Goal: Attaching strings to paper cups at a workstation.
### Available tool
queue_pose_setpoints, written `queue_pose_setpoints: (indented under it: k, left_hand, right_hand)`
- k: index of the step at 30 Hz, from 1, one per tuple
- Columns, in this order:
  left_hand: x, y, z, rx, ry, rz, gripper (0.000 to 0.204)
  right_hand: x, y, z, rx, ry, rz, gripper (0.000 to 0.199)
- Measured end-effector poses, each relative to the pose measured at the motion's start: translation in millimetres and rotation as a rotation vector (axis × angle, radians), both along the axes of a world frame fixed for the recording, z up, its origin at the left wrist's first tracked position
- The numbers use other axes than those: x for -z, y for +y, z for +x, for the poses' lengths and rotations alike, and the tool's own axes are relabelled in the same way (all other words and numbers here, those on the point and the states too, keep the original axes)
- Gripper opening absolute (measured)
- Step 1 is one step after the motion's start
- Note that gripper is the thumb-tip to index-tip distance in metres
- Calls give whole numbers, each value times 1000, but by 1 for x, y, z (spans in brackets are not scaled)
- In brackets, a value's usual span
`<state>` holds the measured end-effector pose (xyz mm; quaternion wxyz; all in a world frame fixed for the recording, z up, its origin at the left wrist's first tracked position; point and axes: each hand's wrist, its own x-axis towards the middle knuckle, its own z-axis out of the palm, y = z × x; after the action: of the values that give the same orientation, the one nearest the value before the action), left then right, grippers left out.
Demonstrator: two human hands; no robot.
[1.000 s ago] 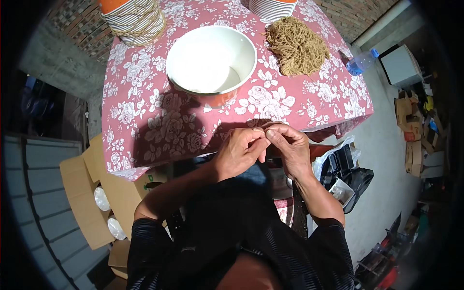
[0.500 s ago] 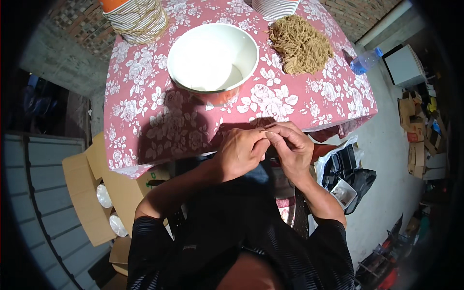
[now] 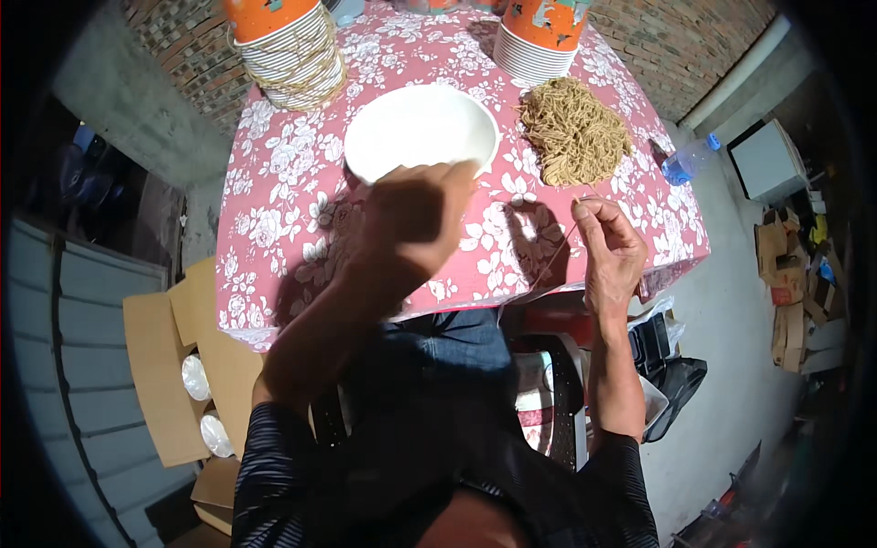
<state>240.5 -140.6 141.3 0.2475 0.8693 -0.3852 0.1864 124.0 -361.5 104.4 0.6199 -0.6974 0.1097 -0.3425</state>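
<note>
My right hand (image 3: 612, 245) is over the front right of the table, thumb and forefinger pinched on a thin strand of brown twine (image 3: 559, 251). The strand slants down from the fingertips toward the table edge. Smeared by motion, my left hand (image 3: 418, 212) is raised at the near rim of a white-lined bucket (image 3: 420, 123); its fingers do not show clearly. The bucket's inside is brightly lit. Beyond my right hand lies a loose heap of tan twine (image 3: 575, 132).
A pink floral tablecloth (image 3: 265, 239) covers the table. Stacked orange-and-white buckets stand behind: a twine-wrapped left stack (image 3: 290, 59) and a right stack (image 3: 539, 46). A plastic bottle (image 3: 690, 162) is at the right edge. An open cardboard box (image 3: 163, 384) sits lower left, a black bag (image 3: 678, 397) lower right.
My hands were together near the table's front edge and have parted. The left went up toward the bucket, the right moved rightward and up with the twine. The view has tilted up slightly.
</note>
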Motion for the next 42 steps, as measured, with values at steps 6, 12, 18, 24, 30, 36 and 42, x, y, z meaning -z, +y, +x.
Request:
queue_pose_setpoints:
  k: [6,12,18,24,30,36,42]
  left_hand:
    - [-18,76,6,213,-40,114,19]
    - [-1,35,-8,169,-55,-36,20]
    - [-19,46,4,126,98,-113,4]
    - [-32,61,6,175,624,-297,12]
    - [-32,60,-2,155,524,-251,12]
    - [-23,57,1,179,373,-208,8]
    - [-27,51,-4,217,352,-204,7]
  right_hand:
    - [7,22,12,-124,40,31,8]
    - [3,48,21,-147,90,78,7]
    - [-14,60,18,-75,-9,-227,3]
    - [-38,83,26,-5,-169,-536,4]
    - [-36,89,33,71,-229,-648,8]
    - [-35,88,32,96,-217,-716,9]
    - [-35,87,31,99,-195,-770,11]
